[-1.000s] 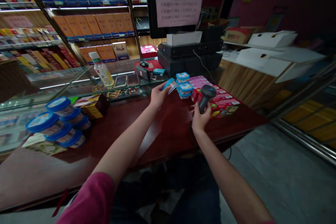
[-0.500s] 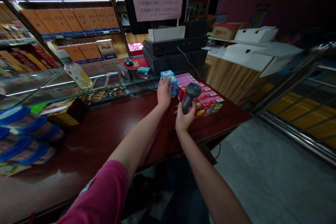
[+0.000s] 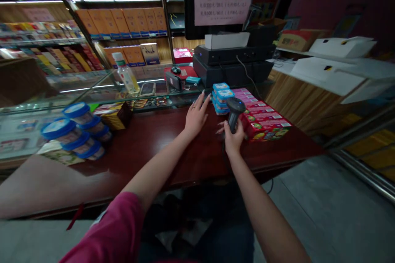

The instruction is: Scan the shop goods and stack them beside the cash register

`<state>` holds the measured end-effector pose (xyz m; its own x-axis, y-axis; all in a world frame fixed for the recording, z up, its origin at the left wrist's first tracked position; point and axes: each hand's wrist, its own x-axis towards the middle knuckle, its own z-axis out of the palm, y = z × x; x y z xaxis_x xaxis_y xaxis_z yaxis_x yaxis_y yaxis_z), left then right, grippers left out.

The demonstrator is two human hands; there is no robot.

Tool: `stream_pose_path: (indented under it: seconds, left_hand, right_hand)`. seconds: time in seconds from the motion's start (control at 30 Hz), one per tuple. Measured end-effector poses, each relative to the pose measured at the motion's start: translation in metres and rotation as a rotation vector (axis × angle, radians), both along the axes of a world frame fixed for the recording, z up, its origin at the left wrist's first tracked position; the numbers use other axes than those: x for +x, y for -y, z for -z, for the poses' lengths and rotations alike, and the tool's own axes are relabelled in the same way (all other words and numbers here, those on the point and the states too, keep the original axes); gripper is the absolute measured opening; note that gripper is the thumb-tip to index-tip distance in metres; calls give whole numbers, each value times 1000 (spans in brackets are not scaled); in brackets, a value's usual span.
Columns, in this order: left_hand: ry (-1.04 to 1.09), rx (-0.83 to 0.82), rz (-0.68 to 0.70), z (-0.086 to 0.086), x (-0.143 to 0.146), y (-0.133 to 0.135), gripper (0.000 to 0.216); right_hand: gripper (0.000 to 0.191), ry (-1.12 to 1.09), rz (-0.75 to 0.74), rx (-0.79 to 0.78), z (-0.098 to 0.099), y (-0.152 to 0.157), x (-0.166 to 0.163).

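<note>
Head view: left hand bare and spread beside the small blue tubs, right hand closed about a scanner

Left hand (image 3: 196, 122): the fingers (image 3: 199, 102) are extended and loosely parted, with nothing in their hold. Their tips point away from the body, just beside the stacked small blue tubs (image 3: 221, 99); whether they touch the stack cannot be told. The back of the hand faces up, and the forearm slants forward and inward across the worktop (image 3: 145, 148) from a pink sleeve (image 3: 123, 220).

Right hand (image 3: 234, 139): the fingers are curled around the handle of a dark handheld scanner (image 3: 235, 107), closed on the grip. The scanner stands tilted, head uppermost, a small blue light showing on top. The forearm reaches forward and leftward from the lower right.

Surroundings: the small blue tubs stand at the far side of the worktop, left of a row of red and pink boxes (image 3: 267, 117), which lies just beyond and to the right of the scanner. Well apart, at the left, are stacked round tubs (image 3: 75, 131) with blue lids and a pile of yellow-and-brown packets (image 3: 112, 116).
</note>
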<state>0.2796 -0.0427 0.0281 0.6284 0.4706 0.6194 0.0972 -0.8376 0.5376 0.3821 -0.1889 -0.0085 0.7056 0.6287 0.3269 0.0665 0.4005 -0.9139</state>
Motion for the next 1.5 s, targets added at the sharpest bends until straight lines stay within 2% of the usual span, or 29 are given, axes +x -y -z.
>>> stream_pose_path:
  seconds: [0.03, 0.07, 0.17, 0.27, 0.4, 0.53, 0.63, 0.7, 0.83, 1.0, 1.13, 1.2, 1.27, 1.33, 1.4, 1.5]
  left_hand:
    - [-67, 97, -55, 4, -28, -1, 83]
    - [-168, 204, -109, 9, -58, -2, 85]
    - [-459, 451, -291, 19, -146, -4, 89]
    - [-543, 535, -490, 16, -220, -3, 91]
    - [-409, 480, -725, -10, -294, 0, 78]
    - [-138, 383, -977, -46, -351, 4, 69]
    - [28, 286, -1116, -63, -384, 1, 85]
    - [94, 195, -1159, -64, -400, -5, 96]
    - [153, 11, -1095, -48, -414, -22, 98]
    - [210, -113, -1024, -31, -411, -40, 84]
    - [251, -64, -984, -35, -406, -39, 77]
    - [281, 4, -892, -39, -399, -34, 80]
    - [340, 21, -741, -43, -383, -31, 88]
    - [419, -47, -571, -42, -358, -30, 93]
    - [499, -192, -420, -35, -327, -33, 91]
    - [581, -506, -246, -13, -278, -42, 68]
  right_hand:
    - [42, 21, 108, 0, 0, 1, -5]
    - [38, 43, 114, -21, 0, 2, -10]
    - [32, 51, -12, -46, -1, 1, -31]
    - [33, -33, -192, -82, -3, -8, -60]
    - [40, -161, -446, -136, -7, -30, -112]
    - [46, -203, -579, -165, -9, -54, -166]
    - [44, -173, -647, -165, -9, -66, -194]
    - [39, -152, -689, -170, -8, -70, -203]
    - [35, -96, -779, -182, -6, -67, -203]
    - [35, -90, -841, -182, -6, -57, -189]
    - [36, -189, -857, -194, -7, -53, -178]
    - [35, -234, -873, -220, -7, -52, -170]
    - [33, -256, -892, -257, -7, -51, -159]
    - [32, -263, -907, -283, -7, -49, -145]
    - [33, -261, -910, -293, -6, -46, -130]
    - [38, -234, -906, -283, -4, -41, -110]
